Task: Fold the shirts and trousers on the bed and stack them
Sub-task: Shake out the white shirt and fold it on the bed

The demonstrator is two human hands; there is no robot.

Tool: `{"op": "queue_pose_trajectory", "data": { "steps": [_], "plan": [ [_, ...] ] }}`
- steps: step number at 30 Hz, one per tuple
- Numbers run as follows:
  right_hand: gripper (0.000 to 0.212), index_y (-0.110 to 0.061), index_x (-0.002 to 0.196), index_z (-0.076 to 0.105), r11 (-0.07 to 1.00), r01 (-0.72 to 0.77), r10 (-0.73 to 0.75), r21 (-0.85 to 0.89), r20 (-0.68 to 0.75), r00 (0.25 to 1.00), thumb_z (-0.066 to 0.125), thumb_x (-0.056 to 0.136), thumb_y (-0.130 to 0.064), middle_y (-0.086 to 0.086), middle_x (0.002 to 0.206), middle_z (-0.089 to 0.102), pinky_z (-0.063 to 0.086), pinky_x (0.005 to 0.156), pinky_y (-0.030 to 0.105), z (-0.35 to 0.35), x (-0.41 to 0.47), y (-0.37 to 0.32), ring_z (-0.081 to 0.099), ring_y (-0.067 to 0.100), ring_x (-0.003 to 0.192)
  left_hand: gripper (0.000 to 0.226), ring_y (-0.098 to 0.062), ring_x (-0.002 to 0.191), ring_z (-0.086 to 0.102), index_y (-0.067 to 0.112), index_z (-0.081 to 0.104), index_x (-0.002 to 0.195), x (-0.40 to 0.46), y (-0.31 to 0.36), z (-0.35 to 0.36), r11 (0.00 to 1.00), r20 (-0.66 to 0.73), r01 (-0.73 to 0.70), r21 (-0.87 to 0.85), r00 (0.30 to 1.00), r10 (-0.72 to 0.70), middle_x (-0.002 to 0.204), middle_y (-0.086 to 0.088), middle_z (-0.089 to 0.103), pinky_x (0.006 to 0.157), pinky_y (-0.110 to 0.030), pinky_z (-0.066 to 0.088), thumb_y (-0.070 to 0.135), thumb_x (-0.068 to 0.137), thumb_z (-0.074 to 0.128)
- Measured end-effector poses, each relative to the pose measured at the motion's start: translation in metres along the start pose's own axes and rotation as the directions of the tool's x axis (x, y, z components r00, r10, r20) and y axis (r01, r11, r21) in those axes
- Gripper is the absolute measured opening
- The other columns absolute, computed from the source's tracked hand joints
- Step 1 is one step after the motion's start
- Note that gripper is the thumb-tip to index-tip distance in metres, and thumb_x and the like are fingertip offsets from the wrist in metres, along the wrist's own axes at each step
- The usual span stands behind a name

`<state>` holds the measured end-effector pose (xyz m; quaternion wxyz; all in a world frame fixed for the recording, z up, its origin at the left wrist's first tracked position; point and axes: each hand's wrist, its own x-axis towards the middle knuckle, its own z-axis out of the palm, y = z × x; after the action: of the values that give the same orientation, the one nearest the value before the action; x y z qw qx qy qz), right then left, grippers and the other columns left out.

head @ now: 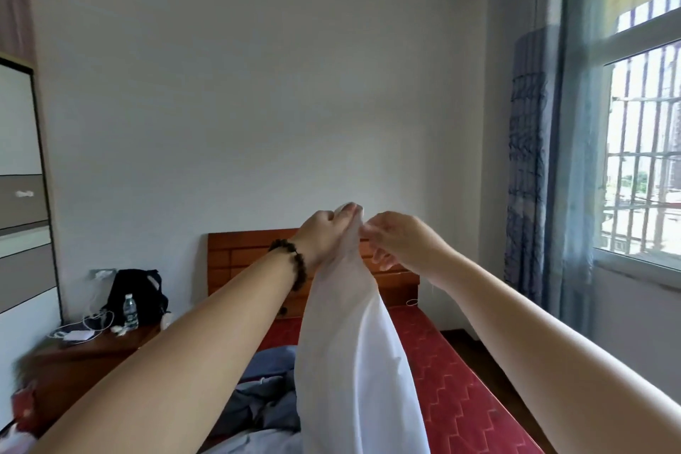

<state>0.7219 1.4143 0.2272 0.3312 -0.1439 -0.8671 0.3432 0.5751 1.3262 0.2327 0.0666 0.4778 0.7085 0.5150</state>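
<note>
Bed with red patterned cover fills lower centre, wooden headboard against the wall. White garment hangs in mid-air over the bed, bunched into a long drape, top edge raised in front of the headboard. Grey-blue clothes lie crumpled on the bed, left of the drape. Nightstand left of the bed carries a black bag and a water bottle. Left hand, bead bracelet on its wrist, pinches the garment's top edge. Right hand just beside it, fingertips pinching the same edge.
</note>
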Motion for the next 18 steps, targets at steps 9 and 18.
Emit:
{"op": "queue_pose_trajectory", "data": {
  "steps": [9, 18],
  "plan": [
    [0.021, -0.001, 0.110, 0.066, 0.901, -0.020, 0.022, 0.433, 0.002, 1.000, 0.058, 0.094, -0.014, 0.020, 0.107, 0.069, 0.052, 0.091, 0.046, -0.002, -0.017, -0.009, 0.067, 0.033, 0.101, 0.075, -0.032, 0.102, 0.065, -0.012, 0.061, 0.112, -0.030, 0.025, -0.024, 0.973, 0.335, -0.007, -0.233, 0.938, 0.087, 0.111, -0.022, 0.067, 0.092, -0.039, 0.052, 0.056, 0.078, 0.061],
    [0.049, -0.008, 0.114, 0.062, 0.894, -0.038, 0.046, 0.446, -0.007, 0.999, 0.054, 0.091, -0.050, 0.010, 0.097, 0.065, 0.049, 0.087, 0.047, 0.005, -0.012, -0.019, 0.062, 0.023, 0.091, 0.051, -0.027, 0.075, 0.061, -0.003, 0.059, 0.092, -0.033, 0.031, -0.029, 0.986, 0.001, -0.167, -0.029, 0.986, 0.167, 0.085, -0.017, 0.062, 0.068, -0.038, 0.052, 0.048, 0.090, 0.059]
  ]
}}
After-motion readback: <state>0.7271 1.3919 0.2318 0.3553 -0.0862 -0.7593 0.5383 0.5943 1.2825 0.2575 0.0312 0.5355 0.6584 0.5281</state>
